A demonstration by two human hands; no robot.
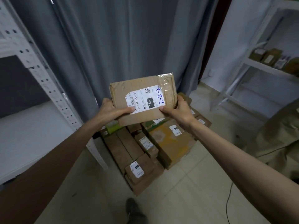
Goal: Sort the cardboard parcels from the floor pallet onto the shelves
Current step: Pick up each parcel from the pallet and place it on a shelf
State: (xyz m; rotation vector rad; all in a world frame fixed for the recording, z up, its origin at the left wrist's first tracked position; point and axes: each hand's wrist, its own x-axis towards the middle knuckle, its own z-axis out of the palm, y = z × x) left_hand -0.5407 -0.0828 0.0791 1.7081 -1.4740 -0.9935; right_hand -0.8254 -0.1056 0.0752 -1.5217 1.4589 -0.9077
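Two bare forearms reach up from the lower corners of the frame, and the left hand (111, 109) and right hand (176, 109) each clamp a lower corner of a flat cardboard parcel (142, 97), thumbs pressed on its face beside the white shipping label (145, 100) marked "2-2-2". The parcel is held tilted at mid-frame, above the stack of parcels (145, 151) on the floor. White shelf racks stand at the left edge (40, 75) and at the upper right (265, 68), the right one holding small boxes, with tiled floor (194, 183) open between them.

Two bare forearms, no sleeves visible, end in a left hand (111, 110) and right hand (178, 109); below, one dark shoe (133, 210).
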